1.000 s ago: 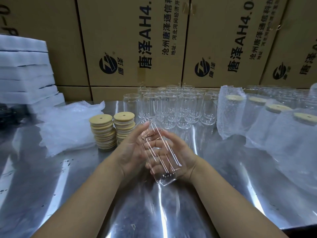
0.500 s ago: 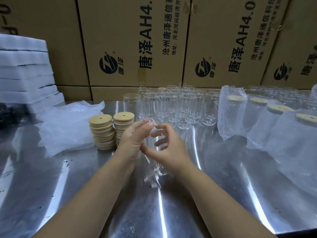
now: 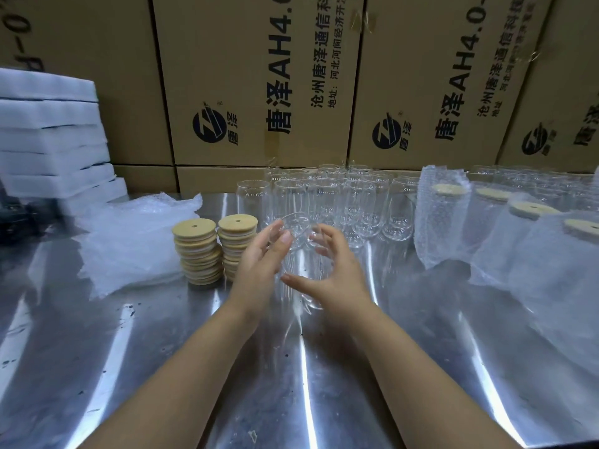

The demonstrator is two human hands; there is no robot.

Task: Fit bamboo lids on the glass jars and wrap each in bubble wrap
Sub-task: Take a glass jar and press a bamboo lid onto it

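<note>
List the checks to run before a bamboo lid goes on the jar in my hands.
1. Grip on glass jar: ok; left hand flat against its side, right hand curled round it.
2. Jar mouth up and uncovered: ok.
3. Jar base resting on the steel table: cannot tell.
4. Reach to bamboo lid stacks: ok; beside the left hand, top lids exposed.
5. Hand free to take a lid: not ok; both are on the jar.
6. Spare bubble wrap pile left of the stacks: ok.
</note>
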